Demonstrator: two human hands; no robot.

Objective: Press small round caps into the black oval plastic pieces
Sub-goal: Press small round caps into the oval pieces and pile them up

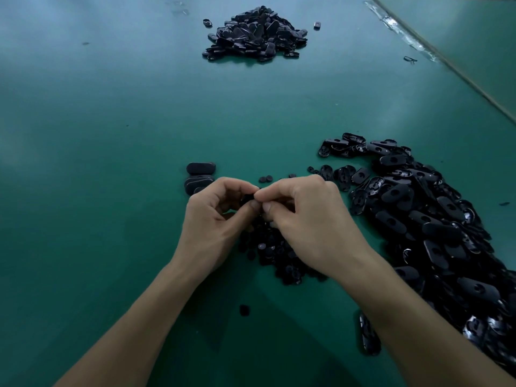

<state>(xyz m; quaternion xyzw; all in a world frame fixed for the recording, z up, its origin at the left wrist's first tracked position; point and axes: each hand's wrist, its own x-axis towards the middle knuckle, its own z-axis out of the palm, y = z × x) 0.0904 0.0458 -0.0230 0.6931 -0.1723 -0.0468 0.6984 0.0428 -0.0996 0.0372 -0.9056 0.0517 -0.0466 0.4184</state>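
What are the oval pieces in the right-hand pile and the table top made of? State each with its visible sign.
Oval pieces: black moulded plastic by the look; matte on the smooth faces, with sharp glints on the hollow ribbed undersides. Table top: a green mat, perhaps rubber or vinyl; smooth, with a soft sheen and broad blurred reflections.

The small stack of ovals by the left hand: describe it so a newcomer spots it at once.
On the green table, find the left hand at the centre. Just beyond its knuckles lies the small stack of ovals. Unlike the loose heap at right, these few overlap neatly, with no holes showing.
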